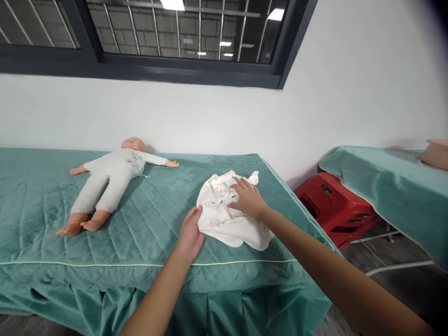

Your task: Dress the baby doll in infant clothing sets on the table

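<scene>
A crumpled white cloth garment [224, 221] lies near the right end of the green quilted bed, with small dark and green marks in its folded upper part. At its left edge is my left hand [191, 233], closed with the thumb on the fabric; its other fingers are partly hidden. My right hand [248, 198] lies over the garment's upper right part, fingers spread and touching the folds. To the left, a baby doll [112, 175] in a white body suit lies on its back with arms stretched out. Its feet point toward the front edge.
The green quilted bed cover [168, 186] has a pale piped edge and a pleated skirt. Behind it are a white wall [210, 116] and a dark-framed window [185, 72]. Right of a gap stand a red plastic stool [336, 200] and another green-covered bed [392, 186].
</scene>
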`<state>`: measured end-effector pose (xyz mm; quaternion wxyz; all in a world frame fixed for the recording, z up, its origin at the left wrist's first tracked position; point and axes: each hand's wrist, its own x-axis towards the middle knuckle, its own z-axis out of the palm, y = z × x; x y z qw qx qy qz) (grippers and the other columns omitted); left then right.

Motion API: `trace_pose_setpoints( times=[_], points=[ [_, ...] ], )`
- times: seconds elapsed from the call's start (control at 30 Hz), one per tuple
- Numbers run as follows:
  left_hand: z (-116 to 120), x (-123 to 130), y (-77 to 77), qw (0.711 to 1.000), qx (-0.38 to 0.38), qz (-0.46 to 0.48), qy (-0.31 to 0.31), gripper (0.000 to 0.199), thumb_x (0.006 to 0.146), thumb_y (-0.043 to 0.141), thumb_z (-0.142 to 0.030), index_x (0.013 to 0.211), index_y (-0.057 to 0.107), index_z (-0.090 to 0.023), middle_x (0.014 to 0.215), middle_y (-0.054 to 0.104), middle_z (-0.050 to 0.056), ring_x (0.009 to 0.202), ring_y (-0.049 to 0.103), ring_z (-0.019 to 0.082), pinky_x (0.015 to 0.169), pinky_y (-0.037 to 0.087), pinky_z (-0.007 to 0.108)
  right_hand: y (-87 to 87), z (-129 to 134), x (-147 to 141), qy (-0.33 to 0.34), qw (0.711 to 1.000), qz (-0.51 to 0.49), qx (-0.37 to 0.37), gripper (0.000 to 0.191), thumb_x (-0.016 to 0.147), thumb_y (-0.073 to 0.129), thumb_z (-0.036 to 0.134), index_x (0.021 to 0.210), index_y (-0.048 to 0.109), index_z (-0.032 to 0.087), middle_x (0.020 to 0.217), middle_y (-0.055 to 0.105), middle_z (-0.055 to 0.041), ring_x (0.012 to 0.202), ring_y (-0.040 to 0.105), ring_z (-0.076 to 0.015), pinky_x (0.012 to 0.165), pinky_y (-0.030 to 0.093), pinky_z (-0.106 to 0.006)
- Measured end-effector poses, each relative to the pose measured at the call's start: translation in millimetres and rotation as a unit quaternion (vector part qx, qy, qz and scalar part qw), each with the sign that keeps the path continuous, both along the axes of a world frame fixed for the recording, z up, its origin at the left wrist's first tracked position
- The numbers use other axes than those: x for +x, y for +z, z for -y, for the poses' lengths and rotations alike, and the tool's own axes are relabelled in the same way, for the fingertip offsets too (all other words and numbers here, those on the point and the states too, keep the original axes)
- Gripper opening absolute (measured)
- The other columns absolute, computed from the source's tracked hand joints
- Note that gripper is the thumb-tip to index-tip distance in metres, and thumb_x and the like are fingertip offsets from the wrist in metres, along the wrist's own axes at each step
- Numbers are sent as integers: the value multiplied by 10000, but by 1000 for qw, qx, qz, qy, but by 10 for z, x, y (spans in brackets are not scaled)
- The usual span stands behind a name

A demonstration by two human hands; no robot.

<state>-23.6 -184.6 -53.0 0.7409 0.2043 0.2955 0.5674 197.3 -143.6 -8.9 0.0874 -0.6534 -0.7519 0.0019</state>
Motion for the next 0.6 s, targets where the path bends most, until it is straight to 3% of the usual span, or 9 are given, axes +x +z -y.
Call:
trace_pose_setpoints(
  times=[0.07,0.13,0.2,0.3,0.5,0.57,0.6],
  points=[
    [-158,-202,98,998,1,-45,35,299,707,828,-315,903,680,-146,814,724,32,668,657,138,673,542,256,85,-105,-104,20,999,33,-18,443,804,694,438,1177,593,220,1574,386,-100,1477,263,-325,1169,247,-542],
    [-338,-475,169,993,-4,-84,85,287,655,838,-282,846,666,-153,744,694,-3,621,628,124,605,511,231,142,-179,-137,17,999,46,-21,280,815,660,349,1058,611,219,1445,536,-93,1372,422,-301,1097,352,-475],
    [-488,-759,180,982,6,-134,133,292,637,825,-277,854,672,-155,725,665,-28,603,597,104,573,474,209,185,-220,-81,-2,999,42,-16,215,827,606,299,1027,605,219,1280,642,-90,1186,571,-274,960,445,-399],
    [-588,-1060,89,967,19,-208,144,337,616,824,-324,856,679,-136,753,667,-11,617,583,107,566,446,211,296,-222,165,-57,998,32,-1,228,869,517,343,1040,590,211,1079,700,-101,941,647,-261,752,465,-336],
    [-522,-1107,-80,952,43,-270,136,398,616,815,-410,870,686,-131,735,645,-3,613,538,121,570,404,223,830,-65,1000,-202,976,48,67,328,833,527,395,1086,588,196,989,697,-127,852,631,-268,622,373,-305],
    [-494,-1070,-102,915,78,-363,161,320,708,742,-412,874,682,-145,780,656,18,679,566,154,632,433,246,957,26,1218,-216,971,74,72,359,823,541,423,1091,589,189,963,692,-128,819,624,-267,604,360,-307],
    [-478,-1052,-111,878,105,-430,180,278,766,688,-397,896,679,-152,822,664,38,735,586,180,685,454,271,971,76,1285,-221,969,89,69,366,827,540,437,1091,588,188,951,691,-126,809,622,-265,602,361,-308]
  ],
)
